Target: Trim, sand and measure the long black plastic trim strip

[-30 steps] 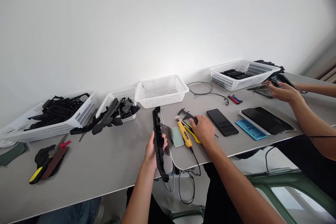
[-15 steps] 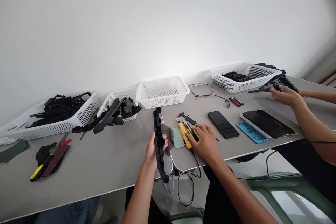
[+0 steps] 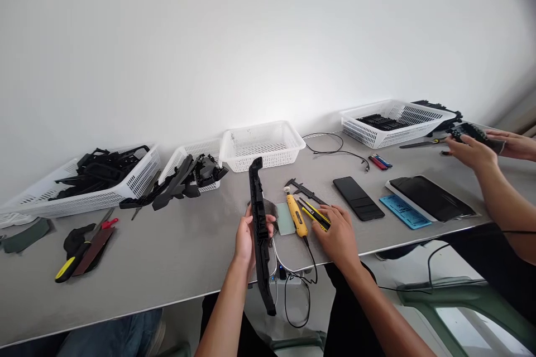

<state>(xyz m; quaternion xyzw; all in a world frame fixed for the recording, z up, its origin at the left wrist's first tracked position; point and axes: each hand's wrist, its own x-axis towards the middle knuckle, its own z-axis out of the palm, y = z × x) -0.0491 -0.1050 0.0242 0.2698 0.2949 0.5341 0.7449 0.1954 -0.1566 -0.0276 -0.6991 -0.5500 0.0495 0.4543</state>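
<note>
Left hand [image 3: 246,234] fingers wrapped tight around middle of long black plastic strip [image 3: 260,228], ribbed, clip-like notches along it. Strip lifted off the desk [image 3: 176,256], tilted; far end points toward the back wall, near end hangs past the desk's front edge.

Right hand [image 3: 338,232] lies palm down, fingers loosely curled, tips on the yellow-black utility knife [image 3: 316,215] near the front edge; whether it actually grips the knife, cannot tell. Just left of it: yellow handled tool [image 3: 296,215] with black cord running off the front edge, then pale green flat pad [image 3: 283,218] and a dark grey scrap [image 3: 272,210] partly hidden behind the strip. Black caliper [image 3: 302,188] just behind the knife.

Open grey matte surface to the left of the strip, between front edge and baskets. Along the back edge: white perforated basket [image 3: 263,145], empty-looking; smaller basket [image 3: 188,156] with black parts spilling out; large basket [image 3: 84,189] of black parts at back left. Front left: yellow-black screwdriver [image 3: 69,268].

Right of the hand: black phone [image 3: 358,198], glossy, flat; blue card [image 3: 404,211]; dark tablet [image 3: 431,198]. Far right end, a co-worker's hands [image 3: 473,150] hold a black part.
</note>
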